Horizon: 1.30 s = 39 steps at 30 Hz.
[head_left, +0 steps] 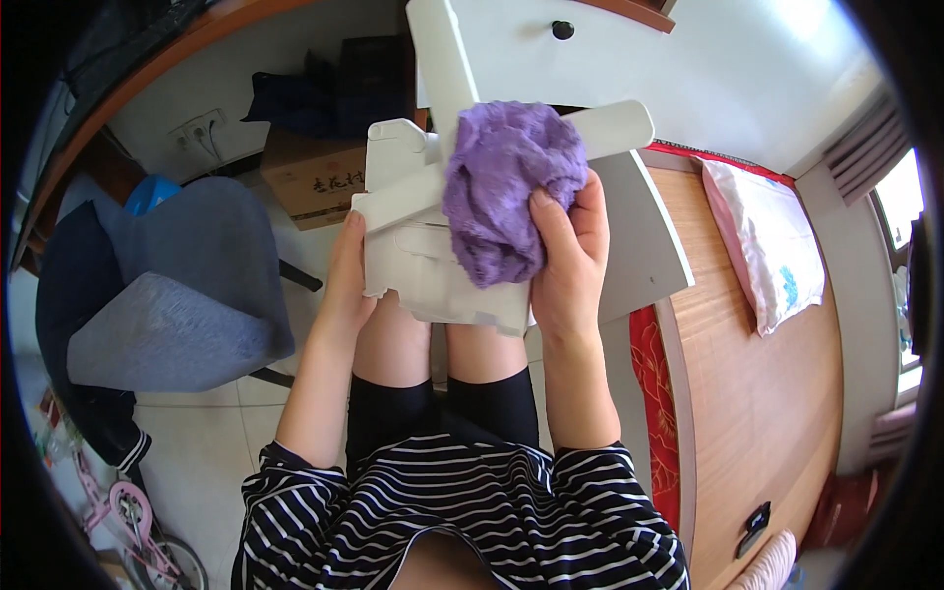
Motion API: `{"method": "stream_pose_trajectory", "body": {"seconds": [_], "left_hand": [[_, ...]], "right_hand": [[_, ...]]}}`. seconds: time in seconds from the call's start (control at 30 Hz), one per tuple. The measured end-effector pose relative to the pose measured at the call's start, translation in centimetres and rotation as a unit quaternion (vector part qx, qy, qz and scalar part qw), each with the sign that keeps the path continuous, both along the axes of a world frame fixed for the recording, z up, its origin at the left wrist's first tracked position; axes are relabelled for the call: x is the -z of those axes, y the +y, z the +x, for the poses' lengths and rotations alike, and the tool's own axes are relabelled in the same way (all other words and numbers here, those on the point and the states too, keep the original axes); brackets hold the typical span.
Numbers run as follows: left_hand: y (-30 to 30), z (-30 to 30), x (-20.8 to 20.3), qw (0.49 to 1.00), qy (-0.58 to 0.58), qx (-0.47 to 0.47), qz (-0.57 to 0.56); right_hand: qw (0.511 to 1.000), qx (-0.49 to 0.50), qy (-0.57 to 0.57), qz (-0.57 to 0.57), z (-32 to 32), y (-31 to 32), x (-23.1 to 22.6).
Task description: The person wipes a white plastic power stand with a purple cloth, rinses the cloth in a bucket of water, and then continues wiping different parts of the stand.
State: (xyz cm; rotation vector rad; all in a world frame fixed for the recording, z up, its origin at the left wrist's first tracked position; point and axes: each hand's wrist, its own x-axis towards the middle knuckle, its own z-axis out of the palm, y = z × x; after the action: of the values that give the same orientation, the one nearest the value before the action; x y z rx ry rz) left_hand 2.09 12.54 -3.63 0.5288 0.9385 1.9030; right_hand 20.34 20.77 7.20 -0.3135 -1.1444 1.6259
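Observation:
In front of me I hold up a white plastic thing [401, 201] with flat, round-ended arms that cross each other; its exact kind is unclear. My left hand [346, 270] is closed on its left edge, thumb on the near face and the other fingers hidden behind. A crumpled purple fluffy cloth [501, 182] covers the middle of the plastic. Its right side is pinched in my right hand [572, 261], the thumb on top. The cloth lies against the white arms and hides the place where they meet.
On the left stands a grey-blue chair [226, 246], a pink bicycle [128, 511] below it. Behind are a cardboard box [305, 177] and a white drawer front [521, 49]. To the right, a wooden bed surface [757, 393] bears a white pillow [772, 246].

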Motion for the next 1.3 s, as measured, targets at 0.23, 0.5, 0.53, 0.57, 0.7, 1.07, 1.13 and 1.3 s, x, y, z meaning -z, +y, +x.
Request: {"method": "stream_pose_trajectory", "body": {"seconds": [0.23,0.5,0.53,0.57,0.7,1.07,1.13,1.3], "left_hand": [[2.1,0.2,2.1,0.996,-0.008,-0.078,-0.041],[0.8,-2.1,3.8,0.997,0.043,-0.068,-0.004],[0.8,-2.2,3.9,0.996,0.028,-0.087,0.014],[0.7,-2.3,4.1,0.994,0.013,-0.105,0.033],[0.2,-2.9,4.3,0.993,0.101,-0.049,0.021],[1.2,-1.5,1.8,0.988,0.061,-0.129,-0.055],[1.4,-1.9,2.6,0.99,0.062,-0.124,-0.04],[1.6,-1.8,2.4,0.993,0.04,-0.111,-0.031]], "right_hand": [[0.989,-0.065,-0.086,0.101,-3.2,-1.1,-0.2],[0.983,-0.016,-0.064,0.174,-6.4,-2.7,2.1],[0.982,-0.02,-0.065,0.175,-6.4,-3.0,2.3],[0.989,-0.021,-0.046,0.142,-6.4,-3.2,2.6],[0.988,0.071,0.005,0.138,-5.5,-3.9,3.0],[0.952,0.277,0.058,0.113,2.2,-1.0,3.2],[0.943,0.313,-0.004,0.114,2.7,-1.0,2.3],[0.982,0.172,0.074,0.027,-2.3,-0.1,0.4]]}}
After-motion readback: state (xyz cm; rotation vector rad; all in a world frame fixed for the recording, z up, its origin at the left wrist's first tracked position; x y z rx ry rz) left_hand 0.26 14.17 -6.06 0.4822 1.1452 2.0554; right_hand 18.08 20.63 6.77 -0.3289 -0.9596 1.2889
